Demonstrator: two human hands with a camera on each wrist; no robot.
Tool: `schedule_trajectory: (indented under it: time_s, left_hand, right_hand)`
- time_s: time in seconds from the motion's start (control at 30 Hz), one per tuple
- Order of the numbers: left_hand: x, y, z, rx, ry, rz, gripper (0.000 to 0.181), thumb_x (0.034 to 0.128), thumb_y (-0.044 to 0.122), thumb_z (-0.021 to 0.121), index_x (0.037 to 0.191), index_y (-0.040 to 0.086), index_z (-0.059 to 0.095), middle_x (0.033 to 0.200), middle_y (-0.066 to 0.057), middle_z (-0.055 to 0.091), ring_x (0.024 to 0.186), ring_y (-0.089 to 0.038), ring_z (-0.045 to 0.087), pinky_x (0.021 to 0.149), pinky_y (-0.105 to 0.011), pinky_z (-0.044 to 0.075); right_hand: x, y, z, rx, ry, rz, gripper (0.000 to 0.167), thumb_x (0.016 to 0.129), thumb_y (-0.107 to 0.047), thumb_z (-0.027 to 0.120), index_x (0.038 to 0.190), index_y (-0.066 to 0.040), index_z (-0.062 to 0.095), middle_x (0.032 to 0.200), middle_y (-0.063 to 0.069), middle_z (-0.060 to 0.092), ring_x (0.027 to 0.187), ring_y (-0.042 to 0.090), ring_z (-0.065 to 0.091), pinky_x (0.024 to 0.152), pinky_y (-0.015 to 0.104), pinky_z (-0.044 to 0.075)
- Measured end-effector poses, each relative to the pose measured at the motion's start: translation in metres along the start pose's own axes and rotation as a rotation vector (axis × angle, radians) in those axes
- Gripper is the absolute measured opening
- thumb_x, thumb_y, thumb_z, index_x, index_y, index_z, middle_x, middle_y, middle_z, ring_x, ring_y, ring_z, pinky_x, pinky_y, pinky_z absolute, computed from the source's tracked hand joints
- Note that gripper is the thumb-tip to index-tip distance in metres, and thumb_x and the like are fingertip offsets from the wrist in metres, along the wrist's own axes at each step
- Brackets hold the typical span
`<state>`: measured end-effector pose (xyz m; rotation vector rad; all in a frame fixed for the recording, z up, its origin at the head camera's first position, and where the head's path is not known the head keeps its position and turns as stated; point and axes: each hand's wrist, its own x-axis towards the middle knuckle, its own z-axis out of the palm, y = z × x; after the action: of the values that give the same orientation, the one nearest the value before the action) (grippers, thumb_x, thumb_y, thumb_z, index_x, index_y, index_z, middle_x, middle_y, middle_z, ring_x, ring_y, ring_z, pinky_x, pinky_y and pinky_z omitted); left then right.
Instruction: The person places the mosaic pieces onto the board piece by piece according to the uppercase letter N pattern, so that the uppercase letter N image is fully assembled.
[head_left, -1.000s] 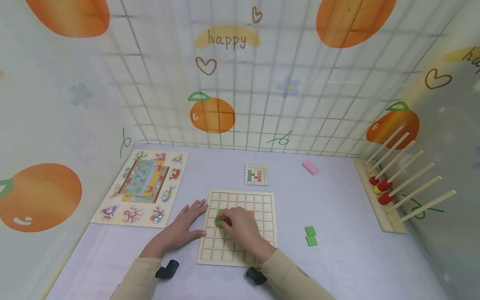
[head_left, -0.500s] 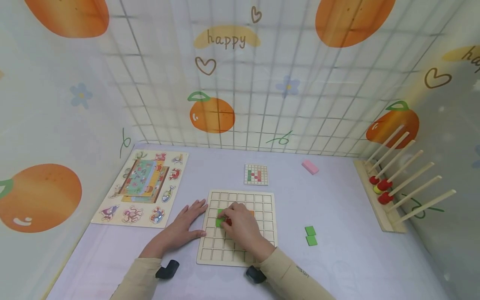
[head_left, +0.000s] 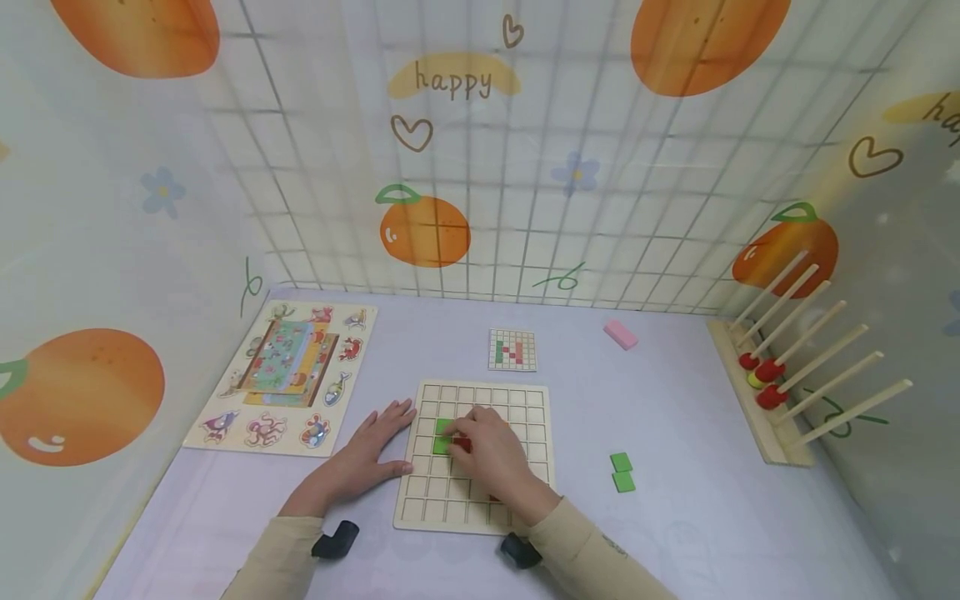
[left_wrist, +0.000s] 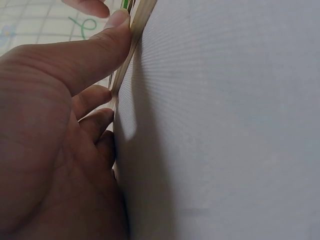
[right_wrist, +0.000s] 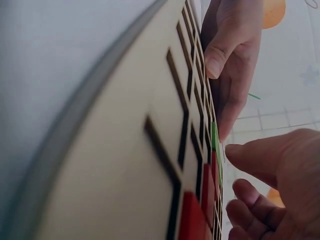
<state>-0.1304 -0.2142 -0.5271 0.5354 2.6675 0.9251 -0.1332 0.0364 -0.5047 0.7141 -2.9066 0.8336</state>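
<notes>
A wooden grid board lies on the table with green tiles in its left cells and a red tile beside them. More red tiles sit in the grid in the right wrist view. Over the board's middle is my right hand, its thumb and fingers bent and apart, with nothing visible between them; it hides several cells. My left hand lies flat at the board's left edge, fingers spread, thumb and fingertips touching the edge.
A small pattern card is behind the board. Two loose green tiles lie to the right, and a pink block farther back. A sea-animal puzzle board is at left, a peg rack with beads at right.
My right hand has drawn back slightly to the right from the green tiles, uncovering them and the red tile beside them. The left hand stays where it was.
</notes>
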Motion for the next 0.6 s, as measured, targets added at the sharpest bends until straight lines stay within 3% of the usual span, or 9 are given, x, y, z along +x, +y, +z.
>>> schedule_trajectory:
  time_s: [0.27, 0.43, 0.6]
  left_hand:
    - [0.000, 0.002, -0.001, 0.007, -0.002, 0.003, 0.086, 0.0916, 0.036, 0.076, 0.161, 0.014, 0.030, 0.170, -0.003, 0.017, 0.157, -0.028, 0.007, 0.129, -0.051, 0.003]
    - [0.000, 0.003, -0.001, 0.008, -0.003, -0.007, 0.087, 0.0914, 0.038, 0.076, 0.162, 0.015, 0.030, 0.170, -0.002, 0.017, 0.157, -0.028, 0.007, 0.128, -0.052, 0.004]
    - [-0.002, 0.004, -0.001, 0.012, 0.004, -0.005, 0.087, 0.0917, 0.039, 0.075, 0.162, 0.014, 0.030, 0.170, -0.004, 0.017, 0.157, -0.030, 0.007, 0.128, -0.053, 0.004]
  right_hand:
    - [-0.007, 0.009, -0.010, 0.069, 0.009, 0.067, 0.014, 0.092, -0.023, 0.076, 0.105, -0.022, 0.078, 0.093, -0.007, 0.060, 0.088, 0.009, 0.055, 0.071, 0.022, 0.052]
    - [-0.015, 0.016, -0.020, 0.094, 0.021, 0.113, 0.013, 0.092, -0.024, 0.076, 0.105, -0.024, 0.077, 0.092, -0.008, 0.058, 0.084, 0.010, 0.052, 0.065, 0.023, 0.050]
    - [-0.024, 0.026, -0.027, 0.074, 0.036, 0.139, 0.013, 0.092, -0.025, 0.075, 0.105, -0.024, 0.077, 0.093, -0.009, 0.059, 0.084, 0.008, 0.050, 0.068, 0.023, 0.051]
